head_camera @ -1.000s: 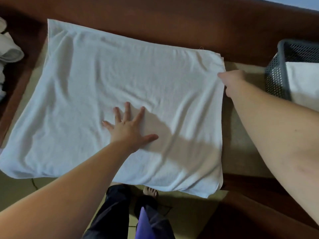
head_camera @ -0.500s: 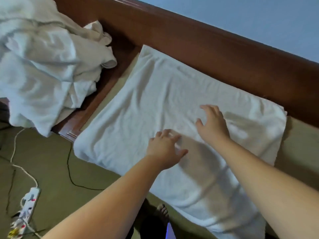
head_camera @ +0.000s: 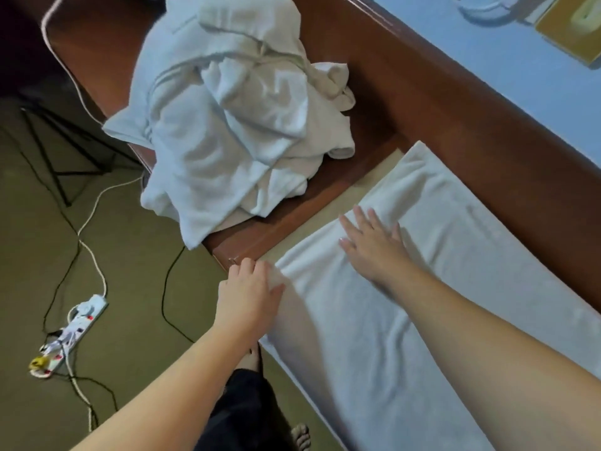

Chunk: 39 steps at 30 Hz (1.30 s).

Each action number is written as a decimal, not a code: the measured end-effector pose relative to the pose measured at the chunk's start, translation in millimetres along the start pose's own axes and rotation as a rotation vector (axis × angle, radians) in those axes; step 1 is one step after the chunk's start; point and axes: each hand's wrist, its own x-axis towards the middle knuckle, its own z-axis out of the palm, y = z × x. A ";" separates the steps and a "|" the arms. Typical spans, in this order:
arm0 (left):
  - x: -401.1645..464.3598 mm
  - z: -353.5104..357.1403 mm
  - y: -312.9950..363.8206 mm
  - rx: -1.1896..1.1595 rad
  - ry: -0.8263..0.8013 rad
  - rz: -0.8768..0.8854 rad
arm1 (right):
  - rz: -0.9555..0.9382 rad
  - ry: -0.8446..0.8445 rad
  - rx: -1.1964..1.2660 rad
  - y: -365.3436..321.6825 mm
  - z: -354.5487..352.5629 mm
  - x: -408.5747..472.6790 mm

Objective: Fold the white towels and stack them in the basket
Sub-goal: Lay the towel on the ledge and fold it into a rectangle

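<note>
1. White towel [head_camera: 439,271] lies spread flat on the tan inset of a brown wooden table [head_camera: 406,92], running from upper centre down to the lower right; its near edge sits at the table's front.
2. Right hand [head_camera: 374,245] lies palm down on the towel near its left end, fingers straight and spread, holding nothing.
3. Left hand [head_camera: 250,294] is at the towel's near left corner, fingers bent over the edge; a firm pinch on the cloth cannot be told from here.
4. Pile of unfolded white towels [head_camera: 234,118] is heaped on the wooden top to the left, well apart from the spread towel, one flap hanging over the front edge.
5. Olive floor [head_camera: 130,239] below carries a white power strip [head_camera: 70,333] with plugs in it, plus white and black cables trailing round it. No writing readable.
6. Pale blue wall [head_camera: 487,60] runs behind the table.
7. No basket in view.
</note>
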 end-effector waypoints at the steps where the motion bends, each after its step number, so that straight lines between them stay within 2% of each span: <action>1: 3.7 0.4 -3.3 0.035 0.002 0.059 | 0.014 0.014 -0.031 10.3 -5.6 11.7; 4: 8.0 -0.6 -9.0 -0.015 0.041 0.171 | -0.028 0.134 -0.108 30.6 -22.1 33.9; 7: 10.5 1.4 -13.1 -0.212 0.097 0.240 | -0.338 0.281 -0.131 34.9 -31.5 38.6; 9: 11.1 -3.4 -9.6 -0.375 -0.049 0.218 | -0.502 0.248 -0.163 30.7 -34.6 41.4; 11: 15.3 -6.6 -4.4 -0.491 -0.188 0.087 | -0.575 0.182 -0.213 24.7 -38.3 43.4; 13: 22.4 -9.8 -1.0 -0.383 -0.268 0.037 | -0.601 0.156 -0.252 20.9 -41.5 45.4; 15: 22.9 -13.8 4.0 -0.196 -0.175 0.187 | -0.627 0.139 -0.241 25.1 -43.5 44.1; 19: 21.7 -5.2 3.5 -0.231 -0.080 0.445 | -0.673 0.118 -0.225 36.5 -46.2 41.5; 20: 18.9 -6.1 7.1 -0.250 -0.125 0.462 | -0.677 0.120 -0.230 37.0 -46.2 39.6; 22: 13.8 -10.1 15.5 -0.274 -0.167 0.425 | -0.686 0.127 -0.237 37.4 -45.1 35.9; 24: 14.1 -8.8 17.3 -0.283 -0.142 0.328 | -0.697 0.131 -0.239 36.6 -43.8 34.4; 27: 19.9 -11.3 20.9 -0.122 -0.201 0.239 | -0.671 0.154 -0.315 36.7 -40.6 34.5; 29: 21.6 -10.2 20.8 -0.037 -0.166 0.271 | -0.632 0.153 -0.361 38.6 -37.8 34.0; 34: 22.3 0.8 16.3 -0.303 0.052 0.458 | -0.610 0.167 -0.287 45.9 -33.2 34.1; 36: 19.3 1.8 15.0 -0.334 -0.019 0.467 | -0.584 0.138 -0.263 42.5 -35.2 35.2; 39: 11.7 3.3 16.0 -0.186 -0.078 0.295 | -0.562 0.075 -0.254 35.9 -40.4 35.9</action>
